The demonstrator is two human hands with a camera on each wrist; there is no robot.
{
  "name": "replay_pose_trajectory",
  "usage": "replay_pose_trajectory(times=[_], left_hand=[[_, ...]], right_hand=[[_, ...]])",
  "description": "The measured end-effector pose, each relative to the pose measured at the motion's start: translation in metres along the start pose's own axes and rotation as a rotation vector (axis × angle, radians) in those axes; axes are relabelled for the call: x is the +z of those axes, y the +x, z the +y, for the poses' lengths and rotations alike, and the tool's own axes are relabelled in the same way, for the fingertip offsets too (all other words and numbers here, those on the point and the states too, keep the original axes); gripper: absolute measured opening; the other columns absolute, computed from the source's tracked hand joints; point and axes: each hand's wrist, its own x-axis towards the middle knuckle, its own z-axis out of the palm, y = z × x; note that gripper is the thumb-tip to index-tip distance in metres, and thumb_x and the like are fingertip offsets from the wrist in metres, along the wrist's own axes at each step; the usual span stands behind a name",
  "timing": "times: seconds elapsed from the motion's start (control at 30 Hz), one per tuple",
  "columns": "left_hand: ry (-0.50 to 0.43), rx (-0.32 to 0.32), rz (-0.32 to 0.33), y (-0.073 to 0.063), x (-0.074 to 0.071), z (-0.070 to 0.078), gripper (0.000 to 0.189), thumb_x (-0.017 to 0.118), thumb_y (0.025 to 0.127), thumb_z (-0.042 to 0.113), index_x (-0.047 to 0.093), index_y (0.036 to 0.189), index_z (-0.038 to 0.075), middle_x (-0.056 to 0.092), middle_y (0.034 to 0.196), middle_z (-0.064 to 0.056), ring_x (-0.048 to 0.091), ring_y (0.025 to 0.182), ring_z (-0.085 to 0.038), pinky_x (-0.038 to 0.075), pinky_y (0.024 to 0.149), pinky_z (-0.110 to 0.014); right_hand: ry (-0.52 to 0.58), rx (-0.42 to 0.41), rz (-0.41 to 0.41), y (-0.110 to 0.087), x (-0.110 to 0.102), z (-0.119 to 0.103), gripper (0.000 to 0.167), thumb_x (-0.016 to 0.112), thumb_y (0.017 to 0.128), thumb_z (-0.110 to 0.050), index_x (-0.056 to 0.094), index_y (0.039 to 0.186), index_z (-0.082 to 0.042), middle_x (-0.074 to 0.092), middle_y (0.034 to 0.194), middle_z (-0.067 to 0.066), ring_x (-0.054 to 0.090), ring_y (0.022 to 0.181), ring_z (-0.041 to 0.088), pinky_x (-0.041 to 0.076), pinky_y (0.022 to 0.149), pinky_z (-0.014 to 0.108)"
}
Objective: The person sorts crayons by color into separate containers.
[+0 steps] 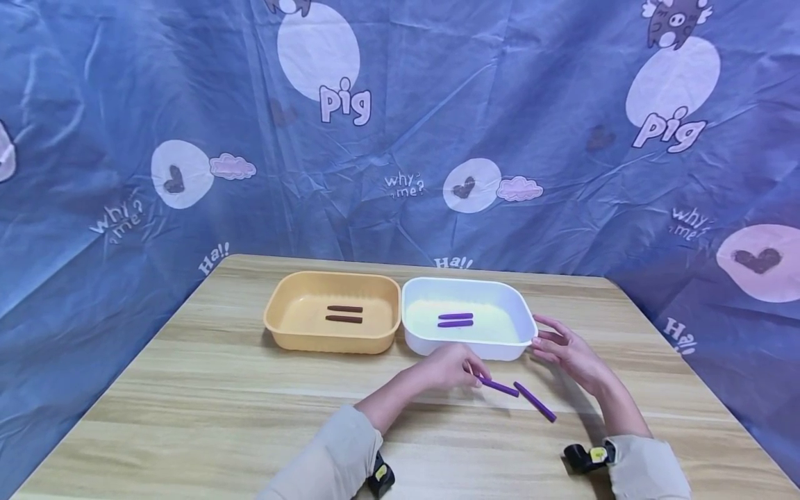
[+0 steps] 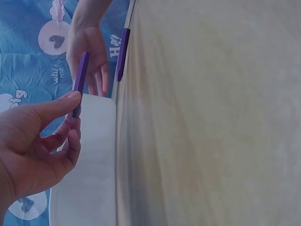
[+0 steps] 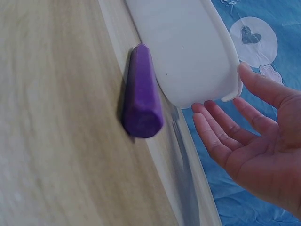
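Observation:
My left hand (image 1: 451,366) pinches a purple crayon (image 2: 81,77) between thumb and fingers, above the table in front of the white plastic basin (image 1: 465,348). Another purple crayon (image 1: 535,402) lies slantwise on the wood, just right of the held one; up close it appears six-sided with a tapered tip (image 3: 142,89). At the basin's right end, my right hand (image 1: 576,357) has its fingertips on the rim and wall, fingers nearly straight and palm free of any object (image 3: 268,141). Inside the basin two purple crayons (image 1: 455,320) lie side by side.
Left of the white basin, close against it, stands a yellow-orange basin (image 1: 331,343) holding two brown crayons (image 1: 344,314). Both rest on a wood-grain table (image 1: 206,396). A blue patterned cloth (image 1: 387,139) hangs behind the table and along its sides.

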Motion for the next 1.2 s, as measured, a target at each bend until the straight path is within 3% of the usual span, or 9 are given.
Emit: replay_pose_trajectory(times=[0.3,0.8,1.03,1.2], left_hand=[[0.019,-0.03,0.02,0.001,-0.008,0.003,0.012,0.071,0.08,0.008,0.074,0.091,0.012,0.06,0.07,0.012,0.053,0.068,0.001,0.041,0.062,-0.014],[0.066,0.04,0.071,0.012,-0.037,0.008,0.016,0.071,0.08,0.007,0.073,0.096,0.01,0.066,0.078,0.005,0.057,0.071,0.001,0.042,0.067,-0.011],[0.123,0.006,0.129,0.021,-0.049,0.003,0.014,0.071,0.08,0.01,0.074,0.094,0.012,0.065,0.074,0.007,0.054,0.073,-0.003,0.039,0.066,-0.015],[0.111,-0.027,0.186,0.03,-0.059,-0.002,0.013,0.072,0.079,0.009,0.074,0.092,0.01,0.067,0.078,0.004,0.055,0.073,-0.005,0.04,0.066,-0.017]], right_hand=[[-0.02,0.007,0.005,0.0,-0.001,0.001,0.055,0.05,0.091,0.004,0.022,0.138,0.005,0.054,0.114,0.011,0.06,0.096,0.016,0.044,0.088,0.035],[-0.037,0.009,0.014,0.0,0.0,0.001,0.055,0.051,0.091,0.003,0.022,0.138,0.005,0.053,0.114,0.012,0.059,0.097,0.015,0.045,0.088,0.035],[-0.018,0.004,0.005,-0.001,0.001,0.001,0.052,0.05,0.091,0.005,0.026,0.136,0.003,0.054,0.112,0.009,0.06,0.096,0.016,0.044,0.088,0.036],[-0.017,0.005,0.002,-0.001,0.002,0.0,0.051,0.049,0.091,0.006,0.026,0.136,0.003,0.056,0.11,0.005,0.06,0.096,0.015,0.044,0.088,0.035]])
